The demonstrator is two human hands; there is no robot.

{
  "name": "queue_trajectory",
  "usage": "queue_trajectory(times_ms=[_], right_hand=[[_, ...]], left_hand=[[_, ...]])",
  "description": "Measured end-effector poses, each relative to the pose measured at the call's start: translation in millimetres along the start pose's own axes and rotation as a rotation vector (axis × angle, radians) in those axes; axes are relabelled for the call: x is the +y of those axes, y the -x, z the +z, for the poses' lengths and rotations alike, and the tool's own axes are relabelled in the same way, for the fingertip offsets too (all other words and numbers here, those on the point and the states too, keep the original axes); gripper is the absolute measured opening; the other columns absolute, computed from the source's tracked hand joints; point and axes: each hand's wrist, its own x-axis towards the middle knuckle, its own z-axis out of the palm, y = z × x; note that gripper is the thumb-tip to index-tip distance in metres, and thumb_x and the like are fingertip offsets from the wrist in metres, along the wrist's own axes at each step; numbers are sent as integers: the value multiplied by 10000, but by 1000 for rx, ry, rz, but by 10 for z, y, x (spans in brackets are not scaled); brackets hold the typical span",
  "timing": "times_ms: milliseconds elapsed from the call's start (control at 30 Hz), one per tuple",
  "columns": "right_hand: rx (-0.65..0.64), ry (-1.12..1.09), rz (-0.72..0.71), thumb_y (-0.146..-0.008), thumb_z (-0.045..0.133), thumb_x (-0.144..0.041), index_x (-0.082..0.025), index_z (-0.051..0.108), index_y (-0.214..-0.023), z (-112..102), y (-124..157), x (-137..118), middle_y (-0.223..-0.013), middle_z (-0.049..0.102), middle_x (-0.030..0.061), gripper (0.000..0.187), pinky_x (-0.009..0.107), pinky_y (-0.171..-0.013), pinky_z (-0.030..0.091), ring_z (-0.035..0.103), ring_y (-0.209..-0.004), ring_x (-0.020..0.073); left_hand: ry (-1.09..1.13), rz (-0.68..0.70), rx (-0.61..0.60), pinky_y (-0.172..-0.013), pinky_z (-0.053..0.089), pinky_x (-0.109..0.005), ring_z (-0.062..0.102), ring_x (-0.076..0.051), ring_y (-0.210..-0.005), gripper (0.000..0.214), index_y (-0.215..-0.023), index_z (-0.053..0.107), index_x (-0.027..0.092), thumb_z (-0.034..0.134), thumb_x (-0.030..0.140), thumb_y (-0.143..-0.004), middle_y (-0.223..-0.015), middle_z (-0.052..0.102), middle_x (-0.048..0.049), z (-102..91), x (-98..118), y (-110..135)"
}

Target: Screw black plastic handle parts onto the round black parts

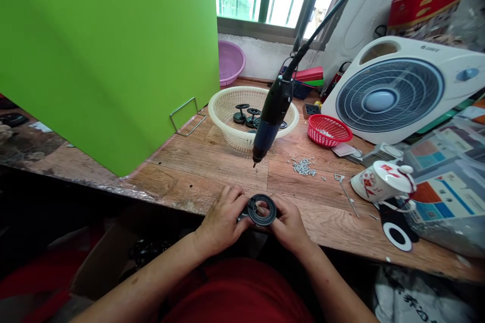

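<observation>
A round black plastic ring [261, 220] with a notched inner band is held at the table's front edge. My left hand [222, 217] is closed on its left side, with a small dark piece showing between thumb and fingers; whether that piece belongs to the ring I cannot tell. On the opposite side my right hand [290, 224] grips the rim, one fingertip showing through the hole. Above and beyond the hands hangs a black electric screwdriver [271, 116], its bit pointing down. Small silver screws [304, 167] lie in a loose pile on the wood-patterned tabletop [227, 166].
A cream basket [231, 133] holds several black spool-like parts [241, 113]. A red basket [329, 139] and a white fan [390, 91] stand right, with a lidded mug [379, 181] nearer. A green panel [132, 60] walls off the left, a wire handle [189, 116] beside it.
</observation>
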Motion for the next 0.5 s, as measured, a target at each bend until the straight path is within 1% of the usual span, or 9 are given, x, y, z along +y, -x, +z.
queue_trajectory(times_ms=[167,333,500], right_hand=[[15,-23,-12,-885,542,-330,-176,635,-807,9,-7,18,-735,553,30,196,279,-647,365,505,-703,170],[-51,-60,-64,-884,533,-289,-181,644,-848,1,-25,21,-742,548,24,159,277,-656,364,503,-699,162],[-108,-100,-84,-889,502,-258,-187,643,-872,-59,-65,-3,-779,579,30,158,279,-680,382,516,-727,162]], left_hand=[[80,13,41,-864,414,-401,427,-247,-993,119,-929,542,161,550,242,-843,-1047,505,-101,50,-15,-7],[187,66,77,-939,380,-389,421,-227,-1049,153,-1008,550,160,532,202,-862,-1098,517,-93,108,-36,12],[246,78,85,-942,378,-378,431,-225,-1054,170,-1019,560,164,549,186,-851,-1110,534,-94,126,-55,12]])
